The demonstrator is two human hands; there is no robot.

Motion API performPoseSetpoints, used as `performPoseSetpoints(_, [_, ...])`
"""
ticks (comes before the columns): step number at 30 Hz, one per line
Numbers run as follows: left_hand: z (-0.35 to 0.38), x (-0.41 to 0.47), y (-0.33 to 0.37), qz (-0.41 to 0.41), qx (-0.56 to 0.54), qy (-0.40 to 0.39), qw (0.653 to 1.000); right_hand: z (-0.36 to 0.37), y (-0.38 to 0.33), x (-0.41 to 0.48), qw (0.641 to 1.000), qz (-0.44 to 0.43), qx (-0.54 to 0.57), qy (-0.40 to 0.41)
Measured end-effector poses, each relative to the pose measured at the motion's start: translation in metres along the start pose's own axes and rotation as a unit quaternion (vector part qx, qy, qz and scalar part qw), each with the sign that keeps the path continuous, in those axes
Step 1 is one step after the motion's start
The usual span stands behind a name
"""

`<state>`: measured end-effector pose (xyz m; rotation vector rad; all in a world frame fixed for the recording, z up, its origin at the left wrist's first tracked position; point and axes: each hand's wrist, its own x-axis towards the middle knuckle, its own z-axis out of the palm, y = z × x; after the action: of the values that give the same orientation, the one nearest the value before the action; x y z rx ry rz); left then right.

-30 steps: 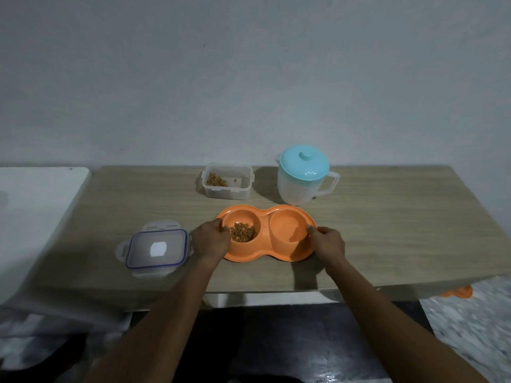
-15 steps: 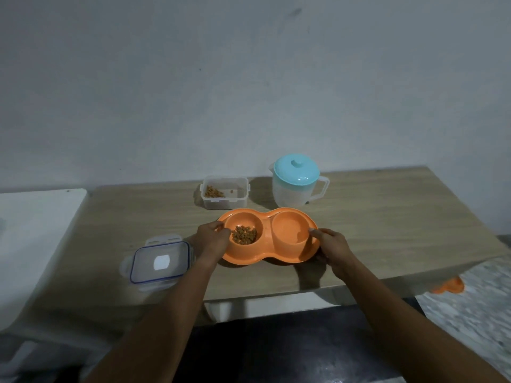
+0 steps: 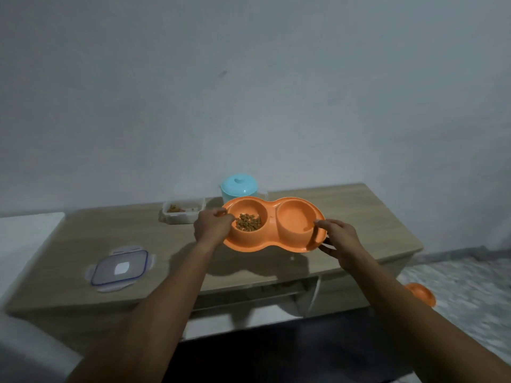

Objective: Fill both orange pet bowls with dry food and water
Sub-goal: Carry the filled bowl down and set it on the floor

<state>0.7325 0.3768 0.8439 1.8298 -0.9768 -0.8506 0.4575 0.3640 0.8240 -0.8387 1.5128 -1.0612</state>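
Surface: wooden table [image 3: 359,217] against a plain grey wall [image 3: 249,78]; mottled floor [image 3: 456,277] lower right.

Left hand [image 3: 211,226]: fingers curled, pinching the left rim of the orange double bowl [image 3: 272,223].

Right hand [image 3: 338,237]: fingers curled, clamped on the right rim.

Bowl: held above the table between both hands. Dry food [image 3: 248,221] in the well beside the left fingers; whether the well by the right fingers holds water cannot be told.

Beyond the left fingers: food container [image 3: 184,212], blue-lidded jug [image 3: 239,187].

Left of them: container lid [image 3: 120,268].
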Motion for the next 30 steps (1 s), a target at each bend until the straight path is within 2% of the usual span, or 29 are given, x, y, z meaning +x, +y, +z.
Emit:
performPoseSetpoints(9, [0.143,-0.109,0.086,0.069,-0.051,-0.048,0.995,-0.212,-0.036,-0.026,0.995,-0.066,0.023,0.064])
performPoseSetpoints(18, [0.289,-0.193,0.158,0.102,-0.074,-0.161,0.979,-0.398,-0.052,-0.042,0.978,-0.07,0.048,0.189])
performPoseSetpoints(24, [0.394,-0.216,0.193,0.116,-0.054,-0.251,0.96,-0.494,-0.047,-0.033,0.961,-0.053,0.06,0.265])
performPoseSetpoints(30, [0.518,-0.215,0.208,0.101,-0.046,-0.321,0.94,-0.577,-0.031,0.014,0.946,-0.022,0.049,0.32])
